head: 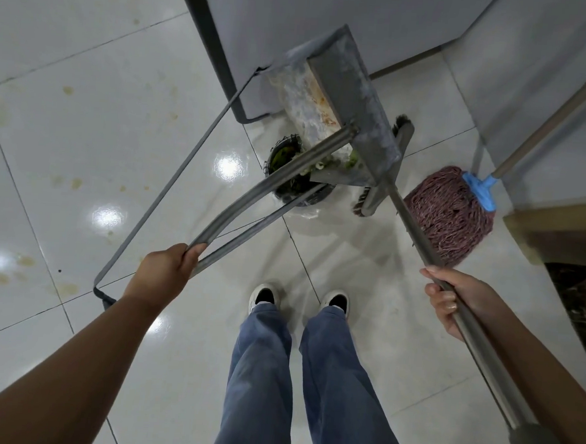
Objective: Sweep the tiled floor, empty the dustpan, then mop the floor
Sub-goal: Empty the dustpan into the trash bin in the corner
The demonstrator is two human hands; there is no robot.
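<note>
My left hand [170, 271] grips the long metal handle of a grey metal dustpan [347, 98]. The dustpan is tipped over a small black bin [290, 166], and green scraps lie at its lower edge and in the bin. My right hand [455, 298] grips the grey broom handle [417, 243]. The broom's bristle head [387, 169] stands on the floor behind the dustpan, partly hidden by it. A reddish string mop [453, 211] with a blue collar rests on the floor to the right, its pole leaning up to the right.
Glossy pale floor tiles [94, 134] carry yellowish stains at the left. A grey cabinet [297, 23] stands at the top, with a thin metal frame [171, 173] slanting from it to the floor. A wooden ledge [559, 217] sits at the right. My feet [300, 299] stand below the bin.
</note>
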